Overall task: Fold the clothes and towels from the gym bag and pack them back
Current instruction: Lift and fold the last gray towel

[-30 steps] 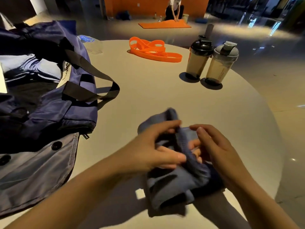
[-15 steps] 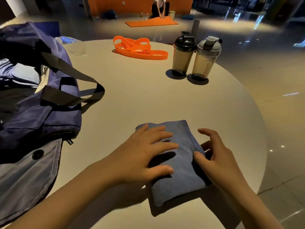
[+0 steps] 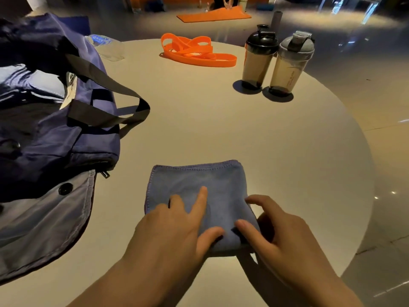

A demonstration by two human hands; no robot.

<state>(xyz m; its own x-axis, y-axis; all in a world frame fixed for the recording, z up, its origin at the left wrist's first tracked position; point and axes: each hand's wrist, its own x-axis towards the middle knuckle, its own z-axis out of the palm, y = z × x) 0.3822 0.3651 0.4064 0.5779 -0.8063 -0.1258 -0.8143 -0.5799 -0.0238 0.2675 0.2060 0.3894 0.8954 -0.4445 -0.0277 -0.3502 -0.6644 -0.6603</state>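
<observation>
A folded blue towel (image 3: 199, 185) lies flat on the round white table (image 3: 221, 129) near its front edge. My left hand (image 3: 174, 229) presses on the towel's near left part with straight fingers. My right hand (image 3: 281, 233) arches over the near right corner, thumb and bent fingertips touching the cloth. The navy gym bag (image 3: 55, 120) stands open at the left with light blue folded clothes (image 3: 33, 85) inside, its black strap (image 3: 115, 85) hanging toward the table's middle. A grey-blue garment with black buttons (image 3: 44, 218) lies partly under the bag.
Two shaker bottles (image 3: 276, 60) stand at the back right. Orange resistance bands (image 3: 197, 52) lie at the back middle, a clear plastic bottle (image 3: 106, 47) behind the bag. The table's curved edge runs close on the right. On the floor beyond, a person kneels at an orange mat (image 3: 214, 15).
The towel was bunched between both hands a second ago; now it lies flat and folded on the table. Both hands have slid back toward its near edge.
</observation>
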